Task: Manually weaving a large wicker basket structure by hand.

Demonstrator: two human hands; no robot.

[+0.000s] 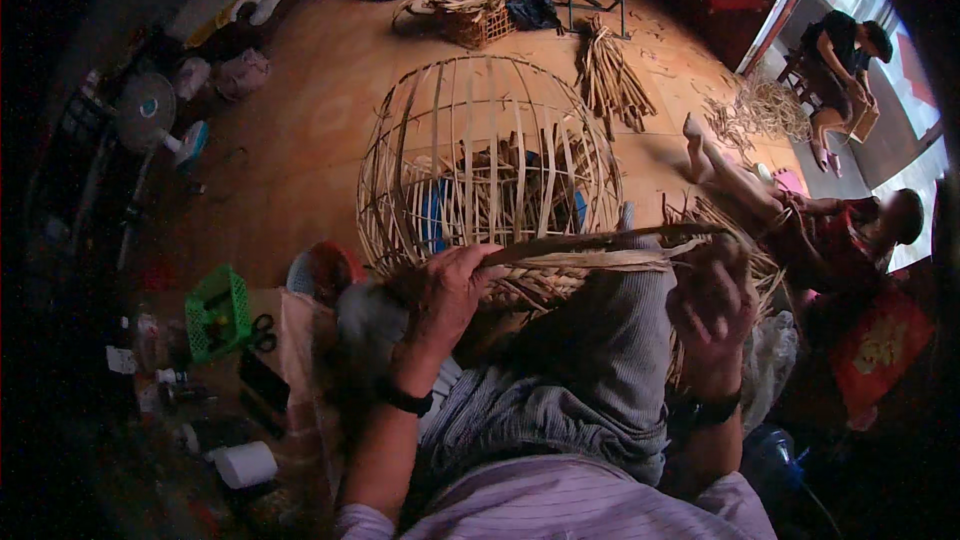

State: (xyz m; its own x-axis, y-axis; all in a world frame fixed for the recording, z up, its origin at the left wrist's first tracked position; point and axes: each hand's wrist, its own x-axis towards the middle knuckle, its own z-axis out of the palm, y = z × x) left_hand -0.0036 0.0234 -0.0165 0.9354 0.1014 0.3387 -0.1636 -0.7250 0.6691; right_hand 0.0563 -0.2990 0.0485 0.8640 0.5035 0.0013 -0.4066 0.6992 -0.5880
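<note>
1. Gripping dried strips [620, 261] with the left hand [452, 285] in a closed grip, pinched between thumb and curled forefinger.
2. Reaching up to the far end of the strips with the right hand [712, 310], blurred and shadowed; cannot tell how tight a grip, nor whether on the strips or just beside them.
3. Stretched nearly level from hand to hand, above the lap and the raised knee [628, 340], and curving close to the right hand.
4. Lying just under the strips, some plaited work [545, 287]; cannot tell whether joined to them.
5. Judging by the pose, probably in the middle of plaiting, with long ends left to work in.
6. Calling next, most likely, for a steady left pinch to hold the strips in order, and for a freer right hand to fold one across and draw it snug without splitting it.
7. Off to the left, well apart from the hands: a green basket [218, 312] and scissors [264, 333].
8. Standing just beyond the knees on the floor [300, 140], an openwork basket [488, 170], with sticks and patches of blue showing through.
9. Farther off, a bundle of stalks [607, 75] and a heaped basket [483, 28].
</note>
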